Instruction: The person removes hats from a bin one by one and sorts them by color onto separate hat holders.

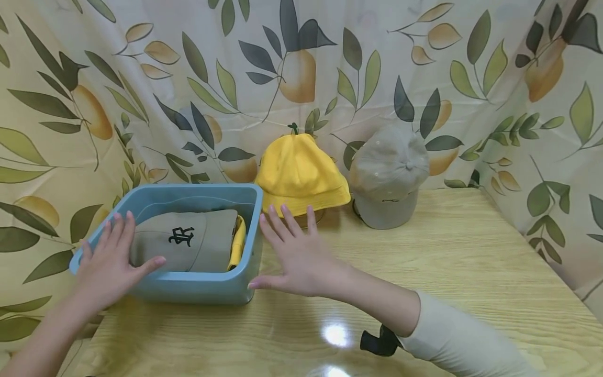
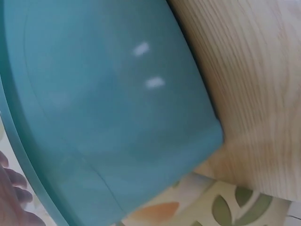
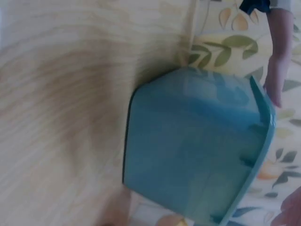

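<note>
A blue plastic bin stands on the left of the table. In it lies a grey cap with a black embroidered letter, and a folded yellow item is tucked beside it. My left hand is over the bin's left end, fingers extended and thumb reaching across the front rim. Just right of the bin, my right hand has its fingers spread and holds nothing. The left wrist view is mostly filled by the bin's outer wall; the right wrist view shows the bin from its side.
Behind my right hand is a yellow bucket hat with a green stem on top. To its right a light grey baseball cap sits raised above the wooden table. Leaf-patterned fabric hangs around the back and sides.
</note>
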`<action>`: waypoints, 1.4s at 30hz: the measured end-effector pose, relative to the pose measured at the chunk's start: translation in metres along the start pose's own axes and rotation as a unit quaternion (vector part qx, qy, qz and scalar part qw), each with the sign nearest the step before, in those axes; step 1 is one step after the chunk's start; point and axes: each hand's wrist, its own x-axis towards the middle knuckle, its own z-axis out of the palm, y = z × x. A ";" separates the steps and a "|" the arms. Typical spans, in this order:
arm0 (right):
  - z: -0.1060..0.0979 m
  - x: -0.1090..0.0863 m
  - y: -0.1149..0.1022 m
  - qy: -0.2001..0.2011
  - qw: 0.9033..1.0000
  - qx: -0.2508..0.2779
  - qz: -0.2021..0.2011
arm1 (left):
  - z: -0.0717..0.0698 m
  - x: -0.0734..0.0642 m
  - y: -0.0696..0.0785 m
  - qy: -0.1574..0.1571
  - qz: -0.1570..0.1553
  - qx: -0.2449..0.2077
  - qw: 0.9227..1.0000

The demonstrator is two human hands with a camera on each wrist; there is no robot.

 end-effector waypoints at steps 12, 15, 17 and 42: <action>0.018 0.019 -0.024 0.035 0.998 -0.039 0.018 | -0.006 -0.007 -0.047 -0.008 -0.034 0.028 0.999; 0.019 0.026 -0.028 0.028 0.999 -0.034 0.033 | -0.007 -0.006 -0.062 -0.015 -0.015 0.022 1.000; 0.020 0.031 -0.031 0.022 0.999 -0.028 0.038 | -0.007 -0.006 -0.070 -0.017 0.001 0.019 1.000; 0.029 0.060 -0.026 -0.038 0.999 -0.002 0.037 | 0.003 0.003 -0.121 -0.067 0.067 -0.044 0.995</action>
